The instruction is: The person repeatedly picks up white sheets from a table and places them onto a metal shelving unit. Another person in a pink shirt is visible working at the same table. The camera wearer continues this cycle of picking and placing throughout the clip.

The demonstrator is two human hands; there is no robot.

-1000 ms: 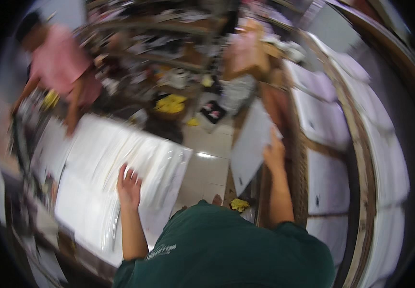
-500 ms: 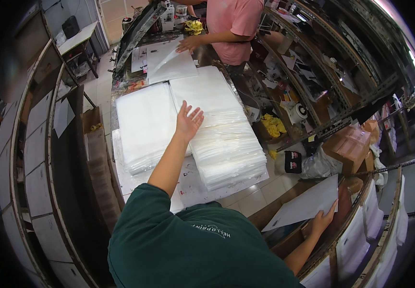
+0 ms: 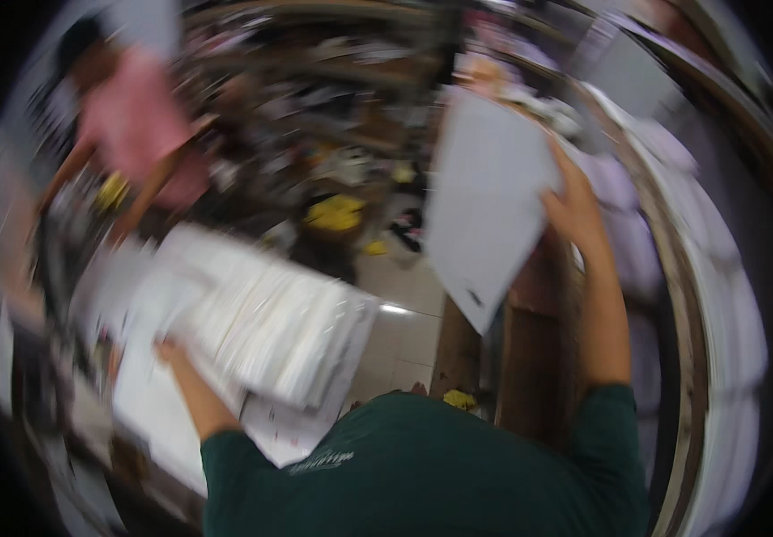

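In my right hand (image 3: 574, 210) is a thin, flat white sheet (image 3: 489, 192), gripped by its right edge and raised at a slant, with a small dark mark near its lower corner. My left hand (image 3: 170, 349) is out over the table (image 3: 293, 425), by the stacks of white sheets. Its fingers are smeared by motion, so whether it touches the sheets is unclear. Beside it lies a thick stack (image 3: 284, 327) of white sheets with shiny, clear plastic edges. Another white stack (image 3: 149, 394) lies to the left, partly behind my forearm.
A co-worker in a pink shirt (image 3: 140, 125) stands at the table's far left end. Cluttered shelves (image 3: 315, 98) run along the back. A yellow cloth heap (image 3: 335, 213) lies beyond the stacks. To my right stands a rack (image 3: 677, 313) hung with white sheets. Tiled floor (image 3: 395, 327) shows between.
My view has swung to the right. The white sheet in my right hand is now raised in front of the rack. My left hand, spread before, is now blurred over the stacks.
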